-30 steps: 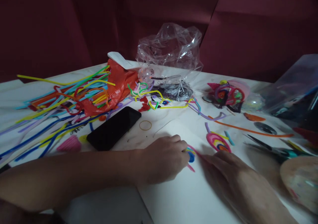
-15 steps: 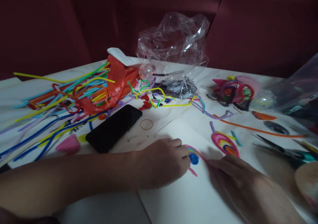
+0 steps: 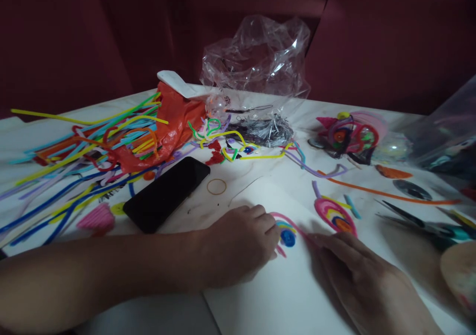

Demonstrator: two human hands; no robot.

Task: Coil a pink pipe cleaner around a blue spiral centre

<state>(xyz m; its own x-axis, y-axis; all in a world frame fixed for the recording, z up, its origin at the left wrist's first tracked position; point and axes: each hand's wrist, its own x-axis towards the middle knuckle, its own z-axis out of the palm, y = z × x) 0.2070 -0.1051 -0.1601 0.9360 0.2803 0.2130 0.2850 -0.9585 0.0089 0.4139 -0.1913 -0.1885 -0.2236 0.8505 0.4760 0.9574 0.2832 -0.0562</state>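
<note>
Left hand [image 3: 241, 243] curled knuckles-up on the white paper sheet [image 3: 282, 285], fingers bunched narrow and pressing the left edge of the small coiled pipe-cleaner spiral [image 3: 287, 236]. Spiral lying flat on the sheet, blue at the core, ringed with yellow and pink, a pink tail running out to the right. Right hand [image 3: 357, 270] flat beside the spiral on its right, fingers nearly together, index tip touching that pink tail; whether pinched or only pressed, impossible to tell. Just right of the spiral, a second, larger pink-rimmed coil [image 3: 334, 217], apart from both hands. Behind and left of the spiral, a black phone [image 3: 167, 193] face down, with a rubber band [image 3: 216, 186] just beside its far corner. Farther left, a loose heap of pipe cleaners [image 3: 82, 151] against an orange plastic bag [image 3: 174, 122]. Well behind the spiral, a crumpled clear plastic bag [image 3: 256, 72]. Far right of the spiral, scissors [image 3: 420, 221].
</note>
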